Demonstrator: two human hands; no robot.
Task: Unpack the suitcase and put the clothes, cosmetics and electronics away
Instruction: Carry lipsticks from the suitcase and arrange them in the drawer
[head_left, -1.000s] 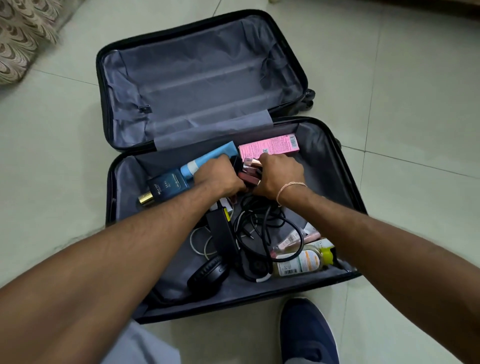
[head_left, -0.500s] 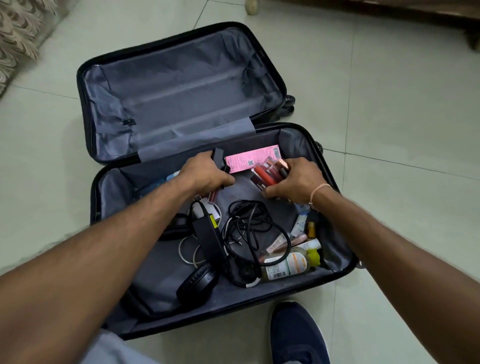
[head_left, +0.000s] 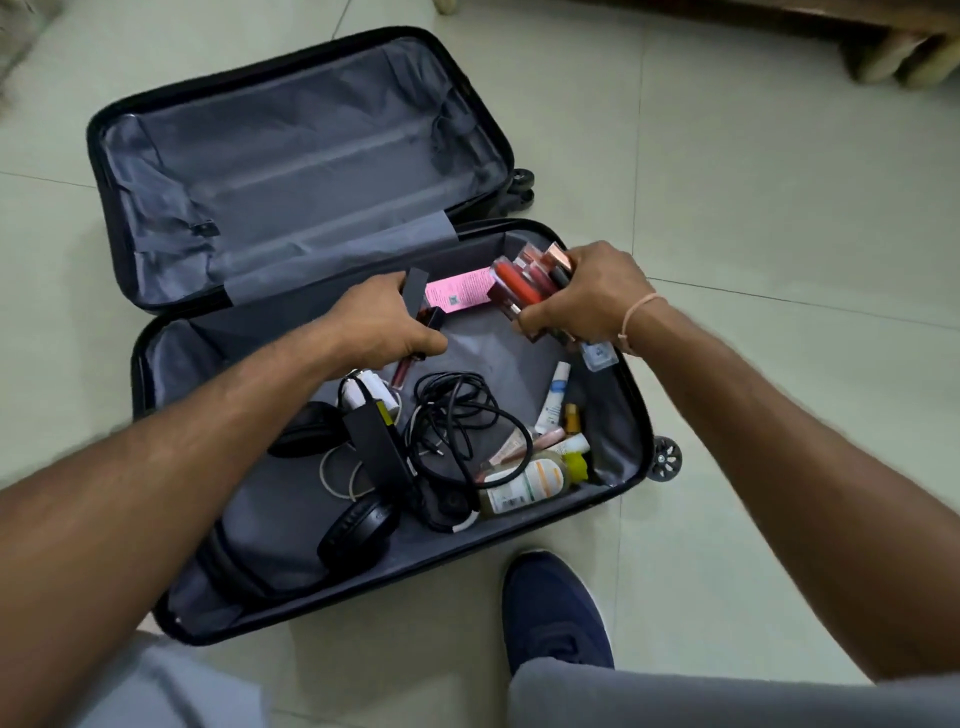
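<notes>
A black suitcase (head_left: 631, 415) lies open on the tiled floor, grey lining showing. My right hand (head_left: 587, 299) grips a bundle of lipsticks and lip glosses (head_left: 524, 283) at the near half's back right corner. My left hand (head_left: 379, 325) holds slim dark cosmetic tubes (head_left: 415, 291), one lip gloss hanging below it. A pink box (head_left: 457, 291) lies between the hands. In the near half lie black headphones (head_left: 356, 532), a black charger brick (head_left: 376, 447), tangled black cables (head_left: 457, 415), a white plug (head_left: 363, 389), a yellow-capped bottle (head_left: 524, 486) and small tubes (head_left: 553, 400).
The far half of the suitcase (head_left: 291, 171) holds nothing but lining. My blue shoe (head_left: 556, 613) stands on the floor just in front of the case. Wooden furniture feet (head_left: 904, 62) sit at the top right. Pale floor tiles (head_left: 753, 182) surround the case.
My right hand has lifted the lipstick bundle and moved it right toward the case's corner. My left hand stays beside the pink box with its tubes. The view has drifted, shifting the case left.
</notes>
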